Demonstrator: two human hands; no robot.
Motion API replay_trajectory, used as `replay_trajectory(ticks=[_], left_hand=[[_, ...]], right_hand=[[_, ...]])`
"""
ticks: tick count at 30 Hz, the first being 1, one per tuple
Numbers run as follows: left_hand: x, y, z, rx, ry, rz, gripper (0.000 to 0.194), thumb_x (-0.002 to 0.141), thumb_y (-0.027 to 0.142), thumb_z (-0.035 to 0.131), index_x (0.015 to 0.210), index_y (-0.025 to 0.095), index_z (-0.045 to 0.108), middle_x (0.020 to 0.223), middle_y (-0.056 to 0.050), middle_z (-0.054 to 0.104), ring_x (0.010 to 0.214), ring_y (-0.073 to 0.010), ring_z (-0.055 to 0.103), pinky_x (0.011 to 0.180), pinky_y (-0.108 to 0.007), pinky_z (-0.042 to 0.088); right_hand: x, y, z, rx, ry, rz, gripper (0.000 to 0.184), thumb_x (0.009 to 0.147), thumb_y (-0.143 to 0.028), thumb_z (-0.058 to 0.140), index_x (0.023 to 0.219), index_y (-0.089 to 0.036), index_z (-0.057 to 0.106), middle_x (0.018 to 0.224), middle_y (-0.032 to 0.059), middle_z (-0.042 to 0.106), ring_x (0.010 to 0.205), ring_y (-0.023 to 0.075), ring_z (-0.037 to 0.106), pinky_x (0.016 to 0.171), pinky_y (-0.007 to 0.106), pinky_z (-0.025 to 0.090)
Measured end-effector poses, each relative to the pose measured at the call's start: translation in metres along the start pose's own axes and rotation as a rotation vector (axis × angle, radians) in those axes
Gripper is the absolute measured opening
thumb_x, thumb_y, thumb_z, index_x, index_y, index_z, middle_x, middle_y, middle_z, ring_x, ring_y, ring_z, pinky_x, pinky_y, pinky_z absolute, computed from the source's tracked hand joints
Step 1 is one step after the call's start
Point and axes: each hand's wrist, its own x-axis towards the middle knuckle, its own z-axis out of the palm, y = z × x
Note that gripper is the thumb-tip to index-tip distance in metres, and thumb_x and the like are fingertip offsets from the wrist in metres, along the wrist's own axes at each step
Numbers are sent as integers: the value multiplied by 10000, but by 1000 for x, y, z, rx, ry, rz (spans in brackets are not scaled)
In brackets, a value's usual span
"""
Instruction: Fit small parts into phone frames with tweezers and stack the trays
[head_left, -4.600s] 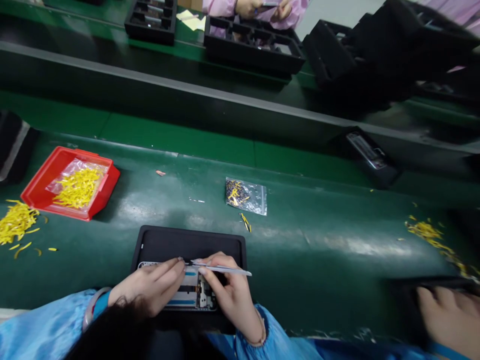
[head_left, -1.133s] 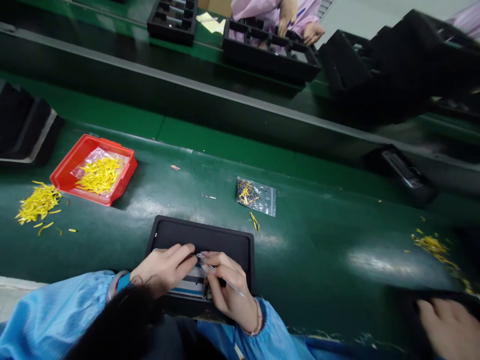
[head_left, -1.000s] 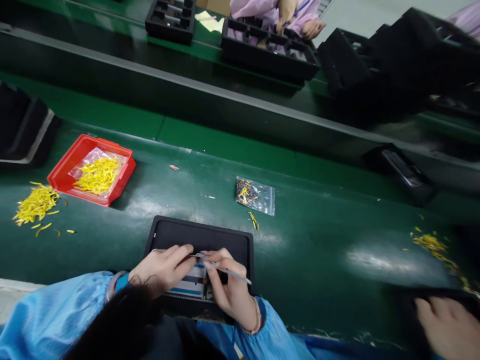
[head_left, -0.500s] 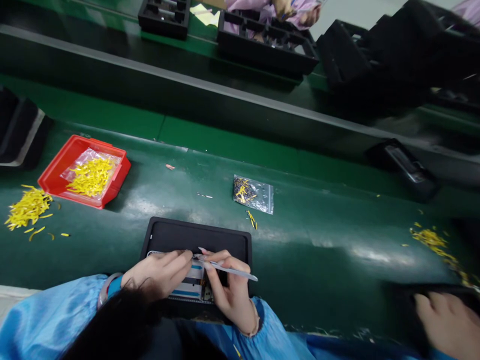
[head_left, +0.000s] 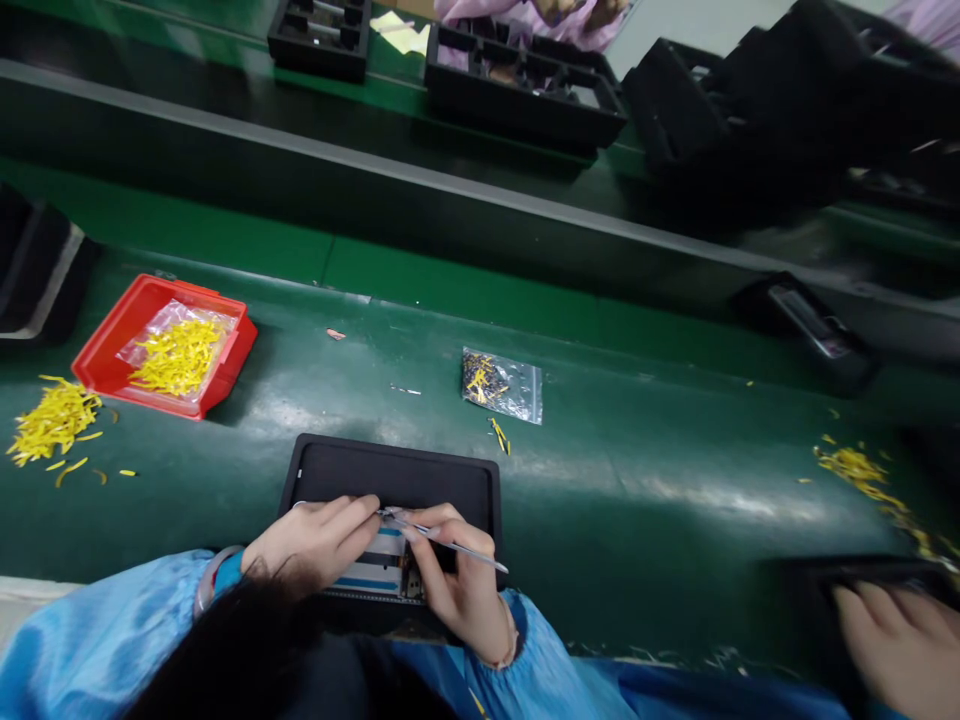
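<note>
The left hand [head_left: 315, 545] is laid half-closed across the left part of a phone body [head_left: 382, 572], with the fingers together; whether it is gripped or only pressed down cannot be told. The right hand [head_left: 457, 580] is curled around slim metal tweezers [head_left: 472, 556], which are pinched between thumb and fingers, and their tips are brought in over the phone body, just beside the left fingertips. Whether anything is held in the tips is too small to tell. The phone body, showing blue and white bands and exposed parts near the right hand, lies on a black tray [head_left: 390, 465], which is set on a green worktop [head_left: 600, 500]. A neighbouring worker's hand [head_left: 892, 640] is seen at the lower right, on a dark tray. Just past the black tray, a clear zip bag [head_left: 501, 386] of yellow and dark strips is lying, with a few loose strips [head_left: 499, 435] beside it. To the left, a red tray [head_left: 97, 360] holds yellow strips on plastic film, and a loose yellow pile [head_left: 52, 425] is heaped next to it; another pile [head_left: 851, 465] is scattered on the right. Beyond a raised rail, black compartment trays [head_left: 525, 100] are ranged before a co-worker in a pink sleeve [head_left: 532, 10].
</note>
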Motion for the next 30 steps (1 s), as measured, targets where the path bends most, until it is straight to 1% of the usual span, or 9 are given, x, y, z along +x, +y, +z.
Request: replay_trajectory(ticks=[5,9,15,17,20,22,24,26,30], left_hand=[[3,-1,1,-2,57,1,409,939,45,212,912,132,611,883,-48,670,685,-120,638,541,-185,524],[2,-2,2,-4,54,-6,382,941,59,241,928,132,615,885,-55,666,698,-116,638,566,-170,526],[-1,-4,5,-67,68,-27,344,945,85,268,954,134,608,928,-65,662,787,-129,654,630,-168,543],[0,-3,7,-139,74,-124,295,944,119,305,998,133,595,964,-73,651,829,-135,655,664,-175,551],[2,-2,9,-268,-6,-317,236,922,193,394,1060,142,578,1074,-87,613,878,-145,646,708,-208,565],[4,-2,11,-323,-67,-357,216,901,201,430,1027,153,599,1114,-86,597,893,-150,639,750,-234,563],[5,-1,14,-329,-99,-381,210,895,170,427,980,168,619,1058,-58,620,860,-135,637,763,-225,552],[5,0,15,-289,-122,-366,255,892,117,395,999,178,619,1012,-35,643,846,-127,634,765,-213,542],[2,2,11,-152,-84,-159,383,828,-5,316,1051,120,602,1046,-82,653,898,-158,622,805,-244,526]], right_hand=[[3,-3,-1,-59,-26,5,166,870,-70,520,864,-233,490,810,45,665,745,185,679,598,274,540],[3,-2,-2,-93,-91,44,187,879,-73,511,775,-227,490,815,49,669,721,174,672,569,255,521],[5,2,0,-38,-35,60,158,888,-105,519,802,-230,475,795,26,644,757,176,668,720,316,548],[6,1,0,-35,4,83,133,889,-114,527,867,-233,473,807,24,633,766,177,667,699,313,547],[6,-2,-2,11,130,151,158,897,-150,539,967,-238,429,854,27,617,807,193,671,713,354,548],[5,-4,-5,83,242,185,177,911,-170,530,984,-250,389,873,15,611,818,187,673,732,370,548],[2,-5,-9,133,334,206,185,916,-186,533,971,-259,372,863,-3,615,804,172,673,735,360,547],[-4,-5,-12,149,397,242,204,907,-216,563,969,-260,373,849,-10,626,790,167,672,735,352,541],[-16,-6,-16,180,475,337,226,891,-264,596,979,-259,388,833,-14,644,795,166,673,749,340,522]])
